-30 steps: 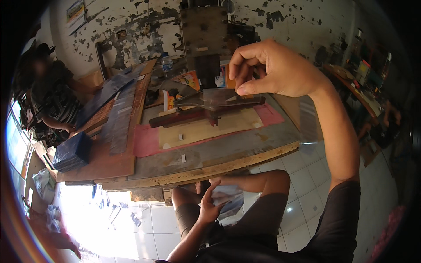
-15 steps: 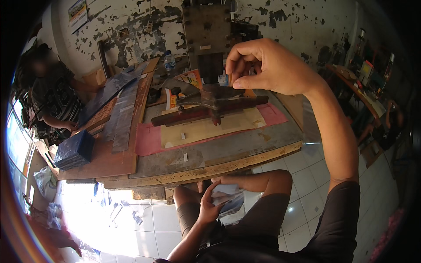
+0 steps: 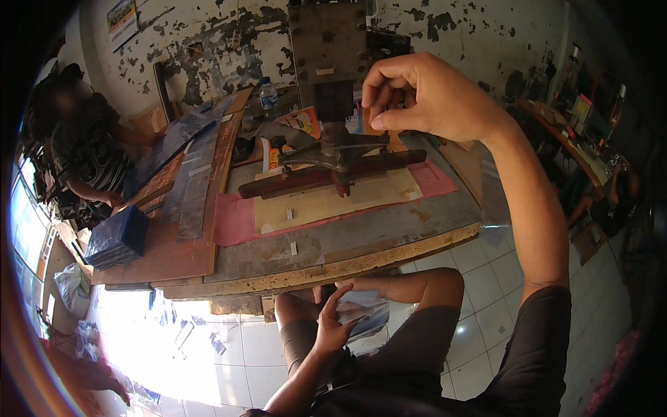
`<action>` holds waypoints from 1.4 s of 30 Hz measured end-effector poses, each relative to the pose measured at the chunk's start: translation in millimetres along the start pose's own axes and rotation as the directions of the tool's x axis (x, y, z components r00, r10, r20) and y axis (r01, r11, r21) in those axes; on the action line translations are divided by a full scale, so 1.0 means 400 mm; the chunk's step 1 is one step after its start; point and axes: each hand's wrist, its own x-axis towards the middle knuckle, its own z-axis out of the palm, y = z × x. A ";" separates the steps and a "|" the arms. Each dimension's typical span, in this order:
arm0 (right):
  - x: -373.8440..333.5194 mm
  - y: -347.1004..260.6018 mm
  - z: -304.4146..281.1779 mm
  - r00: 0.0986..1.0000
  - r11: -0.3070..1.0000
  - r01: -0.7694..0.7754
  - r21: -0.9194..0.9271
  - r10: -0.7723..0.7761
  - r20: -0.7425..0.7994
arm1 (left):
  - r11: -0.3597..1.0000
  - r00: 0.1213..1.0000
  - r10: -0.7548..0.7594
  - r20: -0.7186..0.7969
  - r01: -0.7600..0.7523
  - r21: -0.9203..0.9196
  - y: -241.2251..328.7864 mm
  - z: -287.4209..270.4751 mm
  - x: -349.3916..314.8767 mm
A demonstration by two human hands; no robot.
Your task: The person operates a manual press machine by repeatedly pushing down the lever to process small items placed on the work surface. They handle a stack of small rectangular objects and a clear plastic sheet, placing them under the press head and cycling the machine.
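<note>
My right hand [image 3: 438,101] is raised above the right part of the workbench, beside a tall dark metal press [image 3: 328,52]. Its fingers are curled toward the thumb; whatever they might hold is hidden. Below that hand a dark red metal bar [image 3: 295,182] with a central hub hangs from the press. Under the bar lies a yellowish sheet [image 3: 326,207] on a pink sheet [image 3: 236,220]. Down by my lap my left hand [image 3: 333,326] grips clear plastic sheets [image 3: 365,311] between thumb and fingers.
A stack of dark blue sheets [image 3: 117,236] sits on the brown board [image 3: 167,258] at left. A water bottle [image 3: 268,94] stands behind. Another person [image 3: 90,142] handles a long dark sheet [image 3: 163,154] at far left. The bench's worn wooden edge [image 3: 333,267] runs before my knees.
My right hand has risen slightly, still curled. My left hand stays by my lap with the plastic sheets.
</note>
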 end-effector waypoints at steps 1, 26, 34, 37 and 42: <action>0.000 0.000 0.000 1.000 1.000 0.000 -0.008 0.000 -0.002 | 1.000 1.000 0.003 0.000 -0.003 0.010 0.002 -0.001 0.000; 0.017 0.074 -0.012 0.996 0.996 -0.062 -0.067 0.058 -0.069 | 0.989 0.997 0.071 0.026 -0.073 0.132 0.019 0.015 0.018; 0.012 0.054 0.000 0.997 0.999 -0.037 -0.001 0.037 -0.066 | 0.999 0.999 -0.042 -0.003 0.042 -0.007 0.024 0.024 0.013; 0.013 0.052 0.004 0.998 1.000 -0.019 0.006 0.020 -0.059 | 0.997 0.998 -0.068 -0.003 0.068 -0.041 0.010 0.022 0.010; 0.024 0.052 0.019 1.000 0.998 0.014 0.062 -0.014 -0.009 | 0.999 0.999 -0.037 -0.025 0.036 -0.033 -0.026 0.017 0.004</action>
